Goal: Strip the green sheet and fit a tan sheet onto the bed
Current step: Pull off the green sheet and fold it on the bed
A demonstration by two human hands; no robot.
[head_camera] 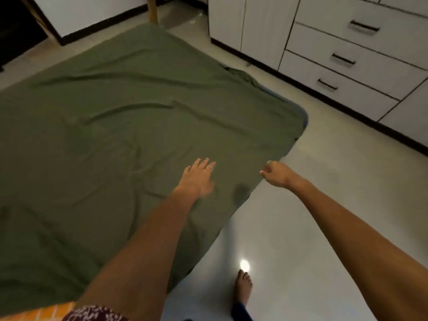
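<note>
L hand (196,176) lies flat, fingers straight and spread, palm down on the wrinkled olive-green cotton sheet (129,117). R hand (275,173) is curled at the sheet's edge just to the right of the L hand; looks like a pinch on the hem, but can't tell for sure w/ the blur.

Green sheet covers the low bed, spreading ahead and left of both hands. Ahead of the R hand it has come loose, showing a blue strip of mattress (305,122). No tan sheet in view.

Risks, as I judge: if the R hand pulls while the L hand presses down, the cloth is pinned and may bunch or strain at a seam. Far corners may be tucked, so a hard yank could snag. Bare foot (243,287) on glossy pale floor (324,193) behind the R hand: loose cloth dropped there = slip/trip risk.

Containers: white drawer cabinet (347,54) well ahead-right of the R hand, drawers closed, contents hidden.
</note>
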